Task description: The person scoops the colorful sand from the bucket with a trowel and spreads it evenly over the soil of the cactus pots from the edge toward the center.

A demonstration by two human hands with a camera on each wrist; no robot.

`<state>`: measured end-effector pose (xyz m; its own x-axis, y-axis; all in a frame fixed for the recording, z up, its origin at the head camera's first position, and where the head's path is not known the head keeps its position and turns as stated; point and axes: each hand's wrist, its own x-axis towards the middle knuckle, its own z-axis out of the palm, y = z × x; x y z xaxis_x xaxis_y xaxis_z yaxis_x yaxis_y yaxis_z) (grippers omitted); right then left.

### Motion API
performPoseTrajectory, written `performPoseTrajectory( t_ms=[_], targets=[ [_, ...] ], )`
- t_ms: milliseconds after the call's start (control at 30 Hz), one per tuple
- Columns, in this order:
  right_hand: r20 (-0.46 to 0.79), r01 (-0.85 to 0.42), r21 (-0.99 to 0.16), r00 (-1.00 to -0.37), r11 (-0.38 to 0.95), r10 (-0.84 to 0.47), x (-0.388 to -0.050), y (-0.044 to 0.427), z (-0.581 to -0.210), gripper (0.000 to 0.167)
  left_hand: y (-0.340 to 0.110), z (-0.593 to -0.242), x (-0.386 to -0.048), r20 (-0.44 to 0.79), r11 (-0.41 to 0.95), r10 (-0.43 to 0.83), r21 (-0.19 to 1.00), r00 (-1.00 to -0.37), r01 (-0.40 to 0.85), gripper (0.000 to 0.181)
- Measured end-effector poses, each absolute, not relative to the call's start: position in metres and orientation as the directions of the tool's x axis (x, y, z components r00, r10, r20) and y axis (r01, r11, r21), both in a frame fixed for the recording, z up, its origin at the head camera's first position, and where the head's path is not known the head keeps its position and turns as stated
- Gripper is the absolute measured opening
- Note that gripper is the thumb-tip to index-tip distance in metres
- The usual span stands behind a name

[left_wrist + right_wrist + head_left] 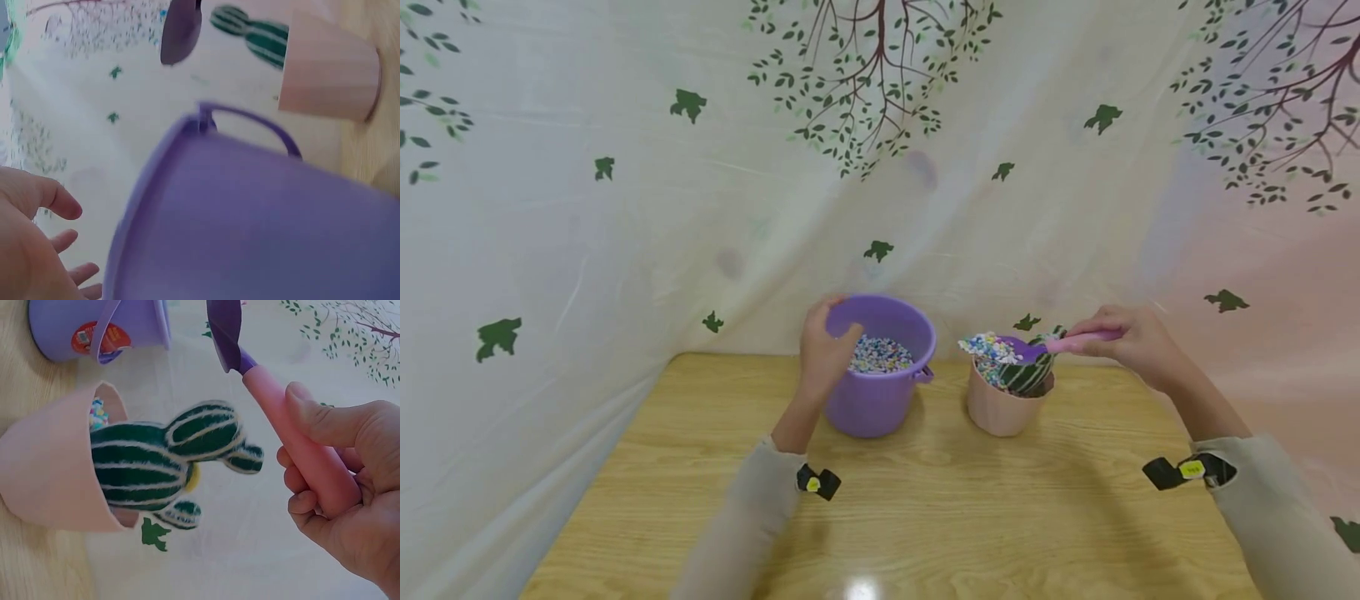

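My right hand (1138, 342) grips the pink handle of a small trowel (284, 412). In the head view, the trowel's purple blade carries a heap of multicoloured pebbles (988, 347) above a pale pink pot (1003, 408). A green, white-striped toy cactus (137, 462) stands in this pot, with more pebbles around it. My left hand (826, 354) is at the left rim of a purple bucket (872, 408), fingers loosely spread. The left wrist view shows its thumb and fingers apart from the rim, some fingertips partly hidden. Multicoloured pebbles (880, 354) lie inside the bucket.
Both containers stand near the back edge of a wooden table (940, 517), the pot right of the bucket. Directly behind hangs a pale curtain (760, 208) printed with leaves and branches. The bucket's handle (256, 119) hangs down on its right side.
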<state>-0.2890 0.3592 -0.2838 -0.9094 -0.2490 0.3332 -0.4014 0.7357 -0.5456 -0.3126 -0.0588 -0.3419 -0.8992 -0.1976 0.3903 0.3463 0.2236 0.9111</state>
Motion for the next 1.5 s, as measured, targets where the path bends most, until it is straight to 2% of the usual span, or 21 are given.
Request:
performPoseTrajectory(
  t_ms=[167, 300, 467, 733, 833, 967, 1167, 1500],
  targets=[
    [0.356, -0.400, -0.529, -0.905, 0.749, -0.232, -0.284, 0.372, -0.293, 0.016, -0.024, -0.338, -0.300, 0.476, 0.135, -0.083, 0.876, -0.875, 0.464, 0.047],
    [0.390, -0.448, -0.502, -0.881, 0.739, -0.269, -0.280, 0.384, -0.295, 0.014, 0.003, -0.340, -0.295, 0.506, 0.011, 0.068, 0.861, -0.860, 0.508, 0.047],
    [0.378, -0.451, -0.506, -0.882, 0.735, -0.282, -0.275, 0.399, -0.300, 0.013, 0.035, -0.352, -0.298, 0.450, -0.050, 0.242, 0.890, -0.859, 0.453, 0.047],
    [0.336, -0.436, -0.547, -0.896, 0.714, -0.290, -0.272, 0.414, -0.314, 0.013, 0.075, -0.384, -0.305, 0.265, -0.017, 0.379, 0.960, -0.886, 0.280, 0.053],
    [0.306, -0.410, -0.562, -0.910, 0.719, -0.280, -0.272, 0.418, -0.319, 0.015, 0.085, -0.397, -0.309, 0.232, 0.041, 0.384, 0.963, -0.894, 0.267, 0.058],
    [0.277, -0.376, -0.568, -0.925, 0.732, -0.260, -0.274, 0.423, -0.324, 0.018, 0.095, -0.410, -0.314, 0.248, 0.092, 0.341, 0.951, -0.907, 0.295, 0.061],
    [0.269, -0.371, -0.573, -0.927, 0.731, -0.259, -0.280, 0.427, -0.329, 0.017, 0.105, -0.425, -0.324, 0.278, 0.091, 0.263, 0.946, -0.924, 0.311, 0.061],
    [0.263, -0.372, -0.569, -0.927, 0.733, -0.267, -0.289, 0.438, -0.341, 0.015, 0.116, -0.442, -0.332, 0.252, 0.039, 0.167, 0.964, -0.953, 0.261, 0.063]
  ],
)
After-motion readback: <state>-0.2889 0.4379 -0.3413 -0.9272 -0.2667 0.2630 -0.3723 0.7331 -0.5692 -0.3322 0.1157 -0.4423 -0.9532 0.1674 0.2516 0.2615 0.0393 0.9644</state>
